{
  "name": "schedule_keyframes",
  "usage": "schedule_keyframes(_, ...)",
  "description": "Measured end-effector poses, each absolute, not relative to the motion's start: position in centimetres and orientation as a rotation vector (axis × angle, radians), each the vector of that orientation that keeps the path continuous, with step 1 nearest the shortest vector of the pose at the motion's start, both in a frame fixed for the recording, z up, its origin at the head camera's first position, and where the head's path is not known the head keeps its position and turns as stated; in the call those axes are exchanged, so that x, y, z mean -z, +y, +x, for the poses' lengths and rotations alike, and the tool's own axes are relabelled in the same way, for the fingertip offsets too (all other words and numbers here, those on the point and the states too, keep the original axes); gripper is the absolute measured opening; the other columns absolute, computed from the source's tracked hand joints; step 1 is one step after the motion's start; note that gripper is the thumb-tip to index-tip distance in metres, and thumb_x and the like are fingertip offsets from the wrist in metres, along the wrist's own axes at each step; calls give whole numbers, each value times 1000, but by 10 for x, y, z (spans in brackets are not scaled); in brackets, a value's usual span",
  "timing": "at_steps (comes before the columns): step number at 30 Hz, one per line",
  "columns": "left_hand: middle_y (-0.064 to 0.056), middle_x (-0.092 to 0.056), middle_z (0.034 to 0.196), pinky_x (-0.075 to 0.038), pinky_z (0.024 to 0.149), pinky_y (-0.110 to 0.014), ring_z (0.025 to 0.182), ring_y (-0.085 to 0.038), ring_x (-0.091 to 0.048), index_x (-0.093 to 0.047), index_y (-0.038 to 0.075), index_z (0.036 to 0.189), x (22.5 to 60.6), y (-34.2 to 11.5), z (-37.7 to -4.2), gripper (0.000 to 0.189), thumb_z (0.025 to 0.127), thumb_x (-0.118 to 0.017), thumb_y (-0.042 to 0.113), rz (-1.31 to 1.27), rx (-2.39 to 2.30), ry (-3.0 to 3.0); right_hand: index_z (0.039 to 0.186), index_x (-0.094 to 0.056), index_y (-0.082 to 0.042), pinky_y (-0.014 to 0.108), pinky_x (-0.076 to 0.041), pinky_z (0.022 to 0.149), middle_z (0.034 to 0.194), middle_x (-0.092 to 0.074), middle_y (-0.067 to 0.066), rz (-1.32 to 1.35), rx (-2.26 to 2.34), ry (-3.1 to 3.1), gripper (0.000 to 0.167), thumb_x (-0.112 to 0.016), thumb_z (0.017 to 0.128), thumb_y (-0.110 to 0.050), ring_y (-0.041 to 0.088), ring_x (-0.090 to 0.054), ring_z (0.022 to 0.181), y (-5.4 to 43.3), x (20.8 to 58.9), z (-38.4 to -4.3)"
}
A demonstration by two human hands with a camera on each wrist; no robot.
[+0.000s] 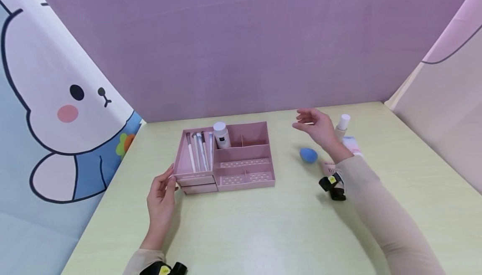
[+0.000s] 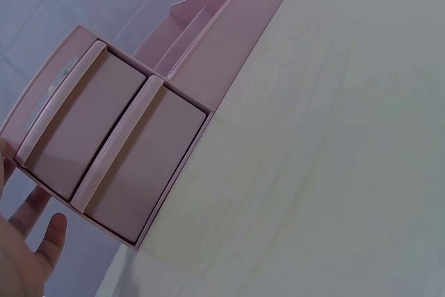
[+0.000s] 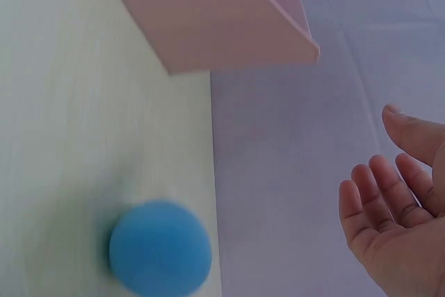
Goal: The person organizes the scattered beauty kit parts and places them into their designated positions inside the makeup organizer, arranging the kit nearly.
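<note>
A pink desktop organizer [image 1: 244,154] stands on the table, with a row of makeup brushes [image 1: 199,151] in its left compartment and a white-capped bottle [image 1: 221,134] in the compartment beside them. My left hand [image 1: 162,208] touches the organizer's front left corner; in the left wrist view its other fingers [image 2: 52,241] extend loosely by the drawer fronts [image 2: 132,158]. Right of the organizer, my right hand [image 1: 318,130] hovers with relaxed, slightly bent fingers and holds nothing. Below that hand a blue makeup sponge [image 1: 308,155] lies on the table, apart from it.
Behind the right wrist stands another white-capped bottle [image 1: 342,126]. A pale package [image 1: 352,144] and a pink item with lettering [image 1: 328,168] lie partly hidden by the right arm. A purple backdrop [image 1: 263,49] rises along the table's far edge.
</note>
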State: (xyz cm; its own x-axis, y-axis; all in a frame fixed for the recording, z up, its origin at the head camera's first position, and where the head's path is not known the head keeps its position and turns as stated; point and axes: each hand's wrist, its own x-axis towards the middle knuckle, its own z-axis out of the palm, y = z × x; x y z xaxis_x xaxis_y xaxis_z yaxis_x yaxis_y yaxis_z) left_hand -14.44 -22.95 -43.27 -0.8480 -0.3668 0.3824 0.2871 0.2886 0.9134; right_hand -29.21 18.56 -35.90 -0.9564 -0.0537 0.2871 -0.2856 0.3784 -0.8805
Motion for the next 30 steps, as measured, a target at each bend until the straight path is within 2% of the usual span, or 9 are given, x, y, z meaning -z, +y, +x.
schedule_keyframes(4, -4, -59, 140, -51, 86, -14, 115, 1, -57, -56, -3, 126, 433, -230, -145, 25, 104, -50, 5, 68, 1600, -2024, 130, -58, 4, 11, -51, 76, 98, -64, -7, 263, -1636, -2396, 45, -75, 89, -8, -1, -60, 88, 200, 360, -289)
schedule_keyframes(6, -4, -59, 139, -51, 85, -14, 115, 1, -57, -56, -3, 126, 433, -230, -144, 25, 104, -51, 5, 66, 1597, -2022, 131, -57, 4, 11, -50, 76, 96, -63, -10, 242, -1630, -2394, 46, -75, 89, -8, -1, -60, 88, 207, 360, -287)
schedule_keyframes(13, -1, -59, 140, -51, 83, -13, 115, 0, -57, -56, -3, 126, 434, -230, -144, 25, 104, -51, 7, 74, 1604, -2024, 136, -54, 1, 11, -48, 79, 114, -63, 11, 144, -1581, -2430, 51, -74, 92, -16, 1, -57, 95, 229, 360, -279)
schedule_keyframes(16, 0, -60, 139, -51, 83, -13, 115, 0, -57, -56, -4, 126, 434, -230, -144, 25, 104, -51, 6, 70, 1607, -2019, 135, -55, -1, 11, -47, 79, 111, -64, 5, 120, -1568, -2410, 50, -74, 91, -17, 1, -56, 94, 239, 361, -278)
schedule_keyframes(21, 0, -61, 137, -51, 83, -13, 113, 0, -58, -57, -5, 125, 433, -229, -144, 25, 103, -51, 4, 49, 1607, -2002, 123, -63, -10, 9, -47, 79, 100, -65, -7, 111, -1579, -2316, 36, -75, 89, -9, 0, -58, 90, 253, 361, -277)
schedule_keyframes(25, 0, -61, 137, -51, 83, -13, 113, 0, -58, -57, -6, 125, 433, -229, -144, 25, 103, -51, 4, 44, 1606, -2005, 118, -64, -15, 8, -48, 76, 95, -63, -13, 62, -1565, -2281, 32, -75, 89, -8, 0, -58, 88, 263, 360, -275)
schedule_keyframes(30, 0, -60, 138, -51, 82, -13, 114, 0, -58, -57, -4, 125, 432, -229, -144, 25, 104, -51, 6, 55, 1612, -2011, 116, -63, -15, 9, -46, 74, 92, -60, -15, -49, -1510, -2276, 30, -76, 89, -13, -1, -54, 87, 272, 360, -273)
